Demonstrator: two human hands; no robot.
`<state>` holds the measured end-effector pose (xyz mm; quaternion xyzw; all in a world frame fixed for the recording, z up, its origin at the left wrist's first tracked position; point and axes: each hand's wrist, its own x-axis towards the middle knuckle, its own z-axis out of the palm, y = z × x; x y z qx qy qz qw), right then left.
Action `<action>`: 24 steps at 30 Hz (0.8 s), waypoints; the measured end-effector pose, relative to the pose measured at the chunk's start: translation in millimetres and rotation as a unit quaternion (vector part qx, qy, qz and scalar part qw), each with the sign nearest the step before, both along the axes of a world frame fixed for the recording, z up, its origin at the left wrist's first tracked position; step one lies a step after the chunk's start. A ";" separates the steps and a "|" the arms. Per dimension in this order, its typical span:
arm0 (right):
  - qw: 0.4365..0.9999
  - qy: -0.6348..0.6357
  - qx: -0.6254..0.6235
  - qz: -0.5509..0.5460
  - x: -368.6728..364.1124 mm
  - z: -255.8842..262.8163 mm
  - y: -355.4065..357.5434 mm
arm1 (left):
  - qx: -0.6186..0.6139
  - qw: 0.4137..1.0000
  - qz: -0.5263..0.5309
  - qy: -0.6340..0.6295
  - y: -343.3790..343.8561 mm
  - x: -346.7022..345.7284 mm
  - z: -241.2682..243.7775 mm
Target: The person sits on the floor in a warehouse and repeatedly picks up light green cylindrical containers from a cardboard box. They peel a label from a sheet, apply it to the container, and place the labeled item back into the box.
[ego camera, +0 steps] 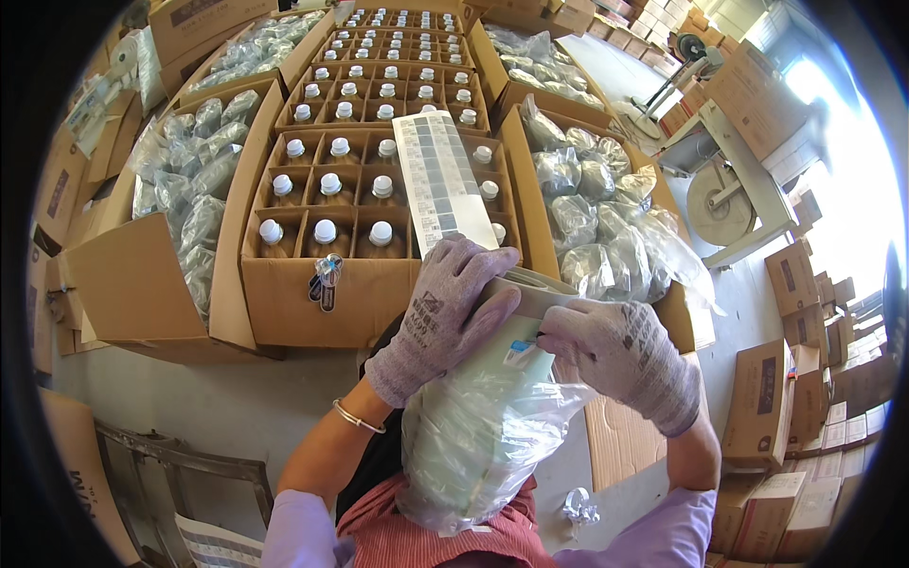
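Both hands wear light grey-purple knitted work gloves. My left hand [454,312] holds a rolled strip of label sheet [444,184] against the top of a pale green object [490,397] in a clear plastic bag [469,454] on my lap. The strip's far end, with rows of printed labels, lies over a carton of white-capped bottles [327,302]. My right hand [614,355] is at the object's right edge, its fingertips bent together beside a small blue and white sticker [520,351]. Whether the right fingers pinch something is hard to tell.
Open cartons of plastic-wrapped items stand left [234,284] and right [529,199] of the bottle cartons. Flat cardboard [625,440] and a crumpled scrap [580,507] lie on the floor. A metal frame [177,454] is at lower left, stacked boxes [760,397] at right, a white stand [753,199] beyond.
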<state>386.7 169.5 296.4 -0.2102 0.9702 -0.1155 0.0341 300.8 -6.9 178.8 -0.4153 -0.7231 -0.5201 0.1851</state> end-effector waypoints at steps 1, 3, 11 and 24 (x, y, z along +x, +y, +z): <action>1.000 -0.005 0.022 0.008 -3.2 0.3 0.3 | -0.002 1.000 0.003 0.002 0.0 0.5 0.0; 0.998 -0.017 0.064 0.024 -8.4 -0.7 -0.1 | -0.003 1.000 0.005 0.000 -0.9 1.3 -0.2; 0.978 -0.028 0.194 0.076 -18.2 6.0 -18.5 | -0.029 0.999 0.025 0.020 -1.2 6.9 1.6; 0.986 0.013 -0.161 -0.049 10.5 -9.3 6.6 | 0.013 1.000 -0.016 0.020 -4.7 -0.4 -1.0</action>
